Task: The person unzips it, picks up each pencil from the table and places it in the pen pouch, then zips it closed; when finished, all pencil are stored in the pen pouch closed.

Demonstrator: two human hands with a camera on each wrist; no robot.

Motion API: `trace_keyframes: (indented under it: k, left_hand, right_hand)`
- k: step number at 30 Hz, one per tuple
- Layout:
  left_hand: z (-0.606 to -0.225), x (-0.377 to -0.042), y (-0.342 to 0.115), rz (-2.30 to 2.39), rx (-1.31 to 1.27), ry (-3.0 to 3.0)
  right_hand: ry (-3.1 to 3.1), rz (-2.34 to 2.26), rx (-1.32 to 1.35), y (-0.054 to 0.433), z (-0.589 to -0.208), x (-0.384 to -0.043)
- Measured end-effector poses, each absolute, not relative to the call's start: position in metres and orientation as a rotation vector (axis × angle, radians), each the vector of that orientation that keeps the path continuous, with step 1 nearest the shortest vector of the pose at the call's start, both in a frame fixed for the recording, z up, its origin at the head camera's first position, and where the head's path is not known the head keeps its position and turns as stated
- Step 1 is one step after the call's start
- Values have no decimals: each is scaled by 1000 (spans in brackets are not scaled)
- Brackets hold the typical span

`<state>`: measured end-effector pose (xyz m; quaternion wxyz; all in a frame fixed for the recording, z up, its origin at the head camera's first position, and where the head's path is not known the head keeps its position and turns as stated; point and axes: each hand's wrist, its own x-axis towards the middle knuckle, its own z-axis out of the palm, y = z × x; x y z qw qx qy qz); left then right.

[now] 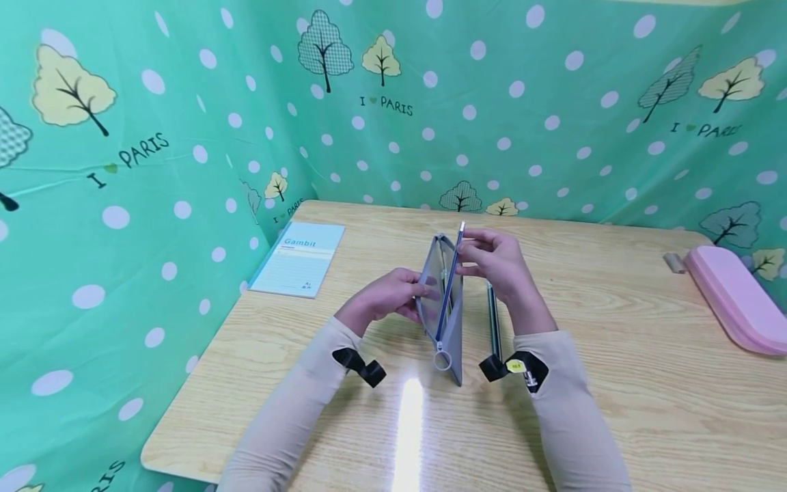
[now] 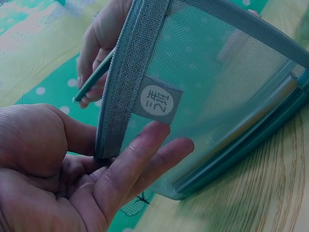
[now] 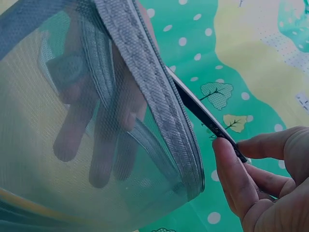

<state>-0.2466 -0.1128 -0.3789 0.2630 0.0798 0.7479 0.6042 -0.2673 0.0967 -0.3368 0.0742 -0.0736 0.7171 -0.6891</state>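
Observation:
A grey mesh zip pouch [image 1: 456, 345] stands on edge over the table, its zipped mouth open and a ring pull at the near end. My left hand [image 1: 393, 292] holds its left side, thumb at the mouth and fingers along the mesh by a round printed label [image 2: 157, 101]. Between thumb and fingertips, my right hand [image 1: 494, 261] pinches a dark blue pencil [image 1: 451, 283] near its white-tipped far end. The pencil slants along the mouth, its lower part at the pouch's near end. Through the mesh, long slender items [image 2: 241, 140] show along the pouch's bottom.
Dark green pencils [image 1: 494, 318] lie on the table under my right wrist. A light blue notebook [image 1: 299, 260] lies at the back left. On the right are a pink pencil case [image 1: 738, 297] and a small grey eraser [image 1: 674, 262]. Patterned green cloth hangs behind the table.

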Motion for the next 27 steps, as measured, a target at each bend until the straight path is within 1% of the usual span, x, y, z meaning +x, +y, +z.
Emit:
trace_keyframes:
  k: [7, 27]
  left_hand:
    - [-379, -246, -112, 1628, 215, 2023]
    - [-377, -246, -112, 1626, 241, 2006]
  right_hand:
    - [2193, -2046, -189, 98, -336, -266]
    - [2431, -1783, -320, 95, -335, -257]
